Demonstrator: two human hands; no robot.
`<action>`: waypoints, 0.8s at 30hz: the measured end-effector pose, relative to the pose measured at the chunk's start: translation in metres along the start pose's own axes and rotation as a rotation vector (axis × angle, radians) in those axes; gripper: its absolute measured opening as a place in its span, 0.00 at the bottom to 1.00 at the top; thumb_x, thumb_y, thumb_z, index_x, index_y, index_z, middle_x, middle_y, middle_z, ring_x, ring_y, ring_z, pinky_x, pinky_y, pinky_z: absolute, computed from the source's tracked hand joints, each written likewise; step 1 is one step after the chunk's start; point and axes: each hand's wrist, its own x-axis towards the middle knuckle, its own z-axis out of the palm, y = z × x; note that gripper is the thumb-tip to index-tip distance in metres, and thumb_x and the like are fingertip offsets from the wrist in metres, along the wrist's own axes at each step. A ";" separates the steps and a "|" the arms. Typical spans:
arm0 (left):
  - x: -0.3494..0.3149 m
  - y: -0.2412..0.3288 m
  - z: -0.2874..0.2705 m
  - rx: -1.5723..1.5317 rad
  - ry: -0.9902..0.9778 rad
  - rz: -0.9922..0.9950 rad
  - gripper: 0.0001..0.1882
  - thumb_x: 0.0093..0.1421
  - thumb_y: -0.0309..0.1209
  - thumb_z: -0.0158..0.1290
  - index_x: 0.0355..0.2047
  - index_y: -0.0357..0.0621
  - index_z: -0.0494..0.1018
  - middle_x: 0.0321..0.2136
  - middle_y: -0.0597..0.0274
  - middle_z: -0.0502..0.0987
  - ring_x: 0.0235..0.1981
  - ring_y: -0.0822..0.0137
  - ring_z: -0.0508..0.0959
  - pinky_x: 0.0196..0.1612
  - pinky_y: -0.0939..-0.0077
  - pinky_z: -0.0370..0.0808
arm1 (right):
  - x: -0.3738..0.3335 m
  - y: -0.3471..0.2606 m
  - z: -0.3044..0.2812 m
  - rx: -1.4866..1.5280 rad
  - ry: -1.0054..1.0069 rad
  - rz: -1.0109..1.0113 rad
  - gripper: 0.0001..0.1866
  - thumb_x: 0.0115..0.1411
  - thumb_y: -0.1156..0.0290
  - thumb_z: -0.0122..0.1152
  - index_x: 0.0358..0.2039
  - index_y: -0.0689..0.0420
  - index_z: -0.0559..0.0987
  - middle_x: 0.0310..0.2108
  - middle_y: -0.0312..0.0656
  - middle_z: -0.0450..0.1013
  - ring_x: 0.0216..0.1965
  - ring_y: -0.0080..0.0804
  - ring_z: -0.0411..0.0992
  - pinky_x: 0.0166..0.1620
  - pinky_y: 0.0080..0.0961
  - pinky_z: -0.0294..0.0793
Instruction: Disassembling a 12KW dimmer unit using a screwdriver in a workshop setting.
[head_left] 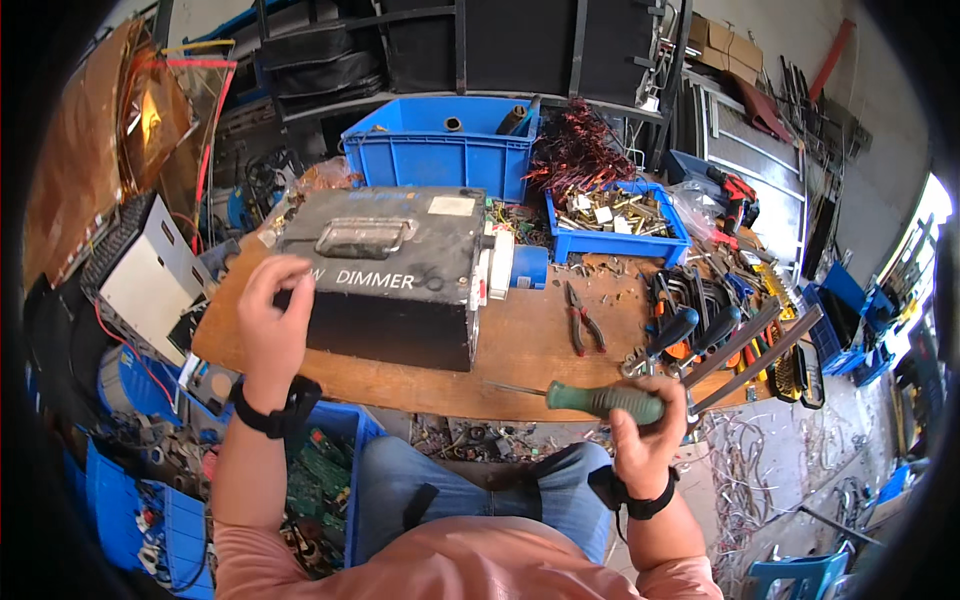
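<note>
A screwdriver with a green handle (606, 402) lies in my right hand (652, 430), its thin shaft pointing left over the table's front edge. The fingers wrap round the rear of the handle. My left hand (272, 312) hovers at the front left corner of a black metal box (390, 255), its thumb and fingers curled close together in a pinch; anything between them is too small to make out. The box has a recessed handle on top, white lettering, and a blue and white connector (525, 267) on its right side. The screwdriver tip is apart from the box.
Pliers (583, 320) lie on the wooden table (530, 340) right of the box. Behind stand a large blue crate (440, 165) and a blue tray (615, 245) of brass-coloured parts. Several hand tools (705, 325) crowd the right side. A blue bin (360, 440) of circuit boards sits below left.
</note>
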 end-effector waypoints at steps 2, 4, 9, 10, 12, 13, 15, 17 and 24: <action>-0.033 -0.026 -0.013 -0.097 0.088 -0.106 0.06 0.58 0.18 0.52 0.36 0.33 0.73 0.37 0.60 0.74 0.35 0.73 0.74 0.40 0.80 0.71 | 0.020 -0.028 0.010 0.035 0.013 -0.087 0.22 0.51 0.72 0.66 0.44 0.62 0.68 0.35 0.42 0.72 0.35 0.29 0.71 0.41 0.24 0.70; -0.060 -0.040 -0.030 0.018 0.143 -0.148 0.05 0.58 0.19 0.51 0.36 0.33 0.73 0.37 0.58 0.74 0.37 0.68 0.74 0.41 0.76 0.71 | 0.045 -0.046 0.018 -0.080 0.009 -0.261 0.22 0.52 0.72 0.65 0.45 0.63 0.68 0.35 0.42 0.72 0.35 0.28 0.70 0.41 0.23 0.69; -0.110 -0.124 -0.059 0.184 0.302 -0.282 0.08 0.60 0.24 0.51 0.39 0.34 0.72 0.41 0.54 0.72 0.43 0.60 0.72 0.47 0.69 0.68 | 0.109 -0.102 0.059 -0.200 0.026 -0.462 0.17 0.53 0.72 0.63 0.42 0.62 0.72 0.35 0.42 0.71 0.35 0.28 0.70 0.41 0.23 0.69; -0.116 -0.140 -0.057 0.273 0.329 -0.277 0.10 0.61 0.26 0.51 0.41 0.35 0.71 0.43 0.52 0.71 0.46 0.57 0.70 0.49 0.66 0.66 | 0.120 -0.112 0.068 -0.244 0.003 -0.464 0.16 0.53 0.72 0.63 0.41 0.62 0.72 0.33 0.42 0.71 0.33 0.28 0.70 0.40 0.23 0.70; -0.121 -0.159 -0.050 0.349 0.355 -0.266 0.12 0.61 0.27 0.51 0.43 0.35 0.70 0.45 0.51 0.69 0.48 0.54 0.68 0.51 0.63 0.64 | 0.139 -0.125 0.084 -0.271 -0.022 -0.422 0.15 0.53 0.71 0.63 0.41 0.59 0.72 0.27 0.42 0.72 0.29 0.30 0.72 0.35 0.25 0.72; -0.121 -0.167 -0.040 0.443 0.319 -0.216 0.12 0.61 0.28 0.51 0.44 0.36 0.69 0.46 0.49 0.69 0.49 0.51 0.67 0.53 0.60 0.63 | 0.147 -0.130 0.089 -0.309 -0.055 -0.424 0.15 0.52 0.70 0.63 0.39 0.60 0.72 0.26 0.43 0.72 0.27 0.32 0.73 0.34 0.26 0.72; -0.119 -0.176 -0.028 0.528 0.284 -0.157 0.13 0.61 0.29 0.50 0.45 0.36 0.69 0.47 0.48 0.68 0.50 0.49 0.66 0.54 0.58 0.61 | 0.162 -0.134 0.097 -0.373 -0.087 -0.415 0.15 0.52 0.69 0.62 0.38 0.60 0.72 0.25 0.46 0.73 0.28 0.37 0.75 0.34 0.29 0.73; -0.119 -0.184 -0.019 0.558 0.235 -0.163 0.14 0.60 0.29 0.51 0.44 0.37 0.69 0.47 0.47 0.68 0.50 0.47 0.65 0.54 0.55 0.61 | 0.167 -0.135 0.108 -0.494 -0.111 -0.491 0.15 0.52 0.68 0.62 0.37 0.61 0.72 0.24 0.50 0.74 0.28 0.44 0.75 0.34 0.32 0.74; -0.116 -0.193 0.002 0.585 0.214 -0.169 0.14 0.60 0.32 0.50 0.44 0.37 0.70 0.47 0.48 0.68 0.50 0.47 0.66 0.54 0.54 0.62 | 0.172 -0.138 0.121 -0.532 -0.196 -0.454 0.14 0.52 0.67 0.61 0.35 0.62 0.72 0.24 0.51 0.74 0.28 0.46 0.76 0.35 0.34 0.74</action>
